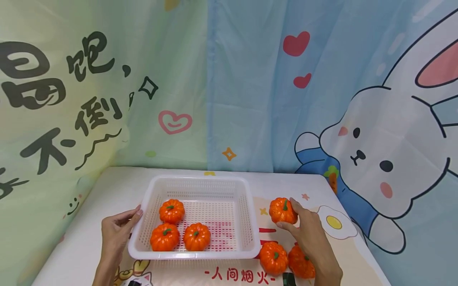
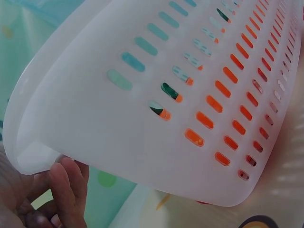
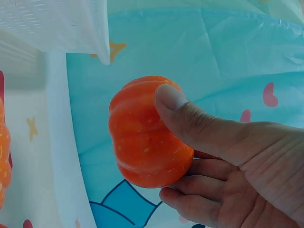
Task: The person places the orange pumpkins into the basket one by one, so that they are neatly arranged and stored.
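Observation:
A white plastic basket (image 1: pixel 200 255) with slotted walls holds three small orange toy pumpkins, among them a front-left pumpkin (image 1: pixel 164 237), a back-left pumpkin (image 1: pixel 171 211) and a front-right pumpkin (image 1: pixel 197 237). My left hand (image 1: pixel 117 232) grips the basket's left rim; in the left wrist view its fingers (image 2: pixel 71 185) curl beneath the lip. Right of the basket, my right hand (image 1: pixel 309 230) holds another pumpkin (image 3: pixel 147 133) between thumb and fingers, raised above the table. Below that hand lie two more pumpkins, one plain in view (image 1: pixel 273 258), the other (image 1: pixel 300 262) partly hidden by the wrist.
The table (image 1: pixel 82 222) has a printed cover with a fried egg, stars and red lettering. A small dark green object (image 1: pixel 288 279) shows at the front edge of the view, its kind unclear. Behind the table hangs a printed curtain (image 1: pixel 243 99) with a rabbit.

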The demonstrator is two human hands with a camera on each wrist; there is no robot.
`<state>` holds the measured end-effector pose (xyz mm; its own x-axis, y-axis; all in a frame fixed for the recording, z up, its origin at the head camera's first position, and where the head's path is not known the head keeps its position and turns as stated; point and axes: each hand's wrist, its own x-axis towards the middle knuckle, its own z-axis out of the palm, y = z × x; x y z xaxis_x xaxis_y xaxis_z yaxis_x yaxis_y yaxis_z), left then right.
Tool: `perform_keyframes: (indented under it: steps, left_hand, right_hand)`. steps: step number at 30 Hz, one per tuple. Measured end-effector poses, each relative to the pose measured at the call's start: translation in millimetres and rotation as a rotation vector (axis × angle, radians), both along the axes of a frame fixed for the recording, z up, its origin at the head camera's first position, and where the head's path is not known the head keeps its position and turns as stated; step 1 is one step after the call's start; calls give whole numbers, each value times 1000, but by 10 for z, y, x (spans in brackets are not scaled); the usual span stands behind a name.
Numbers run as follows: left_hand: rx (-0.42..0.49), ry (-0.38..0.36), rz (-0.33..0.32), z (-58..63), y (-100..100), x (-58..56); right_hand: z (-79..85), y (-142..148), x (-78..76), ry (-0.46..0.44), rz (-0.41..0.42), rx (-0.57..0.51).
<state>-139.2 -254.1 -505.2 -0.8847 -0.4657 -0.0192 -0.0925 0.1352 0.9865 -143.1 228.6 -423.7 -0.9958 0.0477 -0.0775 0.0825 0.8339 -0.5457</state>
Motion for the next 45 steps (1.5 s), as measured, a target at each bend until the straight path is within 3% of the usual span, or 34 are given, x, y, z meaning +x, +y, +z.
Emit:
perform_keyframes:
  steps: [22, 45]
  left_hand:
    - [-11, -4, 1, 20, 11, 7]
    - [-13, -18, -17, 11, -2, 16]
  right_hand:
    - [130, -152, -24, 38, 33, -11]
    - [216, -408, -89, 134, 179, -34]
